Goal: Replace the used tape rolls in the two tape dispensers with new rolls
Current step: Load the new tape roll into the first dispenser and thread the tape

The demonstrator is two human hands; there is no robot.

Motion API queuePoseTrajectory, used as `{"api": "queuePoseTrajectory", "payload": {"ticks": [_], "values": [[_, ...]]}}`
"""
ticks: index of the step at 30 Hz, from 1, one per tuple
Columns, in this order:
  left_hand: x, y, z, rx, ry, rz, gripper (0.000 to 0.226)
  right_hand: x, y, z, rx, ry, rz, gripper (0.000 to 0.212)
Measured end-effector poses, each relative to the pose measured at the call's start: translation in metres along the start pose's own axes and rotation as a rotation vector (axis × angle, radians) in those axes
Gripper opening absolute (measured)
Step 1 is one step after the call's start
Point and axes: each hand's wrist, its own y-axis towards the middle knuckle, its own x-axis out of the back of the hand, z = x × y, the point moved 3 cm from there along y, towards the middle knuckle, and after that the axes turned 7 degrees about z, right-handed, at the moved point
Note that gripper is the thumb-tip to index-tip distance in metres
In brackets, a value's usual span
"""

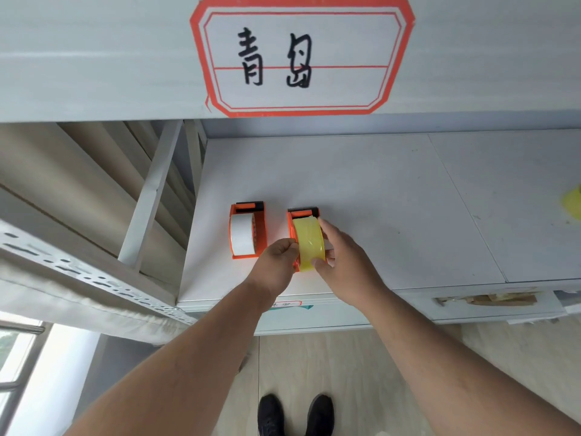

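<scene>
**Both hands on the yellow roll in the right-hand dispenser**

On my left sits the first orange dispenser (248, 229), carrying a white roll (242, 235) and standing on the shelf (377, 190), cutter end pointing away from me. Nothing touches it, so I judge it either finished or waiting its turn; I cannot tell which.

Just beside it, the second dispenser (303, 213) holds a yellow roll (308, 243). My left hand (276, 262) has its fingers curled against the near left side of the roll and frame, seemingly to brace the frame. My right hand (341, 262) wraps the roll's right side, thumb pressed on the yellow face and fingers out along the far edge, a grip suited to seating or lifting the roll.

A yellow scrap (573, 202) lies well apart at the far right edge.

Above, a red-bordered label (301, 55) bears handwritten characters reading 青岛. A small label (287, 305) on the shelf's front edge is too small to read.
</scene>
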Motion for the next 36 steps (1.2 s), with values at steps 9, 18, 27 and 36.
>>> {"api": "queuePoseTrajectory", "payload": {"ticks": [9, 18, 27, 36], "values": [[0.001, -0.007, -0.002, -0.007, 0.005, 0.078, 0.028, 0.009, -0.011, 0.026, 0.365, -0.749, -0.154, 0.019], [0.006, -0.009, -0.006, -0.009, 0.008, 0.122, 0.029, 0.014, -0.010, 0.039, 0.213, -0.545, -0.242, 0.008], [0.001, -0.008, -0.010, -0.104, 0.196, 0.006, 0.015, 0.027, -0.002, 0.045, 0.049, -0.363, -0.141, 0.008], [-0.005, -0.007, -0.011, 0.031, 0.211, -0.042, 0.046, 0.062, 0.036, 0.021, -0.167, 0.336, -0.219, 0.005]]}}
